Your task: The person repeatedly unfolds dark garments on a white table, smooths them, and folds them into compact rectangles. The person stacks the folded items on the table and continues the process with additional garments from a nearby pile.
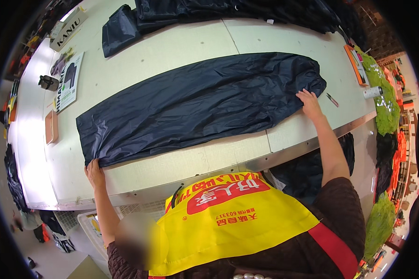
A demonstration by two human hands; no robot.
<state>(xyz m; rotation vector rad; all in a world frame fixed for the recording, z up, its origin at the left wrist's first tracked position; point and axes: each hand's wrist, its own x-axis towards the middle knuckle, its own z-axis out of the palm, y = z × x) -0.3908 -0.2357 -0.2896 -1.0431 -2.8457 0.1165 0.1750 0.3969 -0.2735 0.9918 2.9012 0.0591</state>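
Fingers of our left hand (94, 173) pinch the navy garment (200, 104) corner; our right hand (309, 103) presses flat, fingers spread. We judge it light, limp, slippery; grip edges.

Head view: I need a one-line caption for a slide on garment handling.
Left hand and right hand press opposite ends of a dark navy garment spread on a white table.
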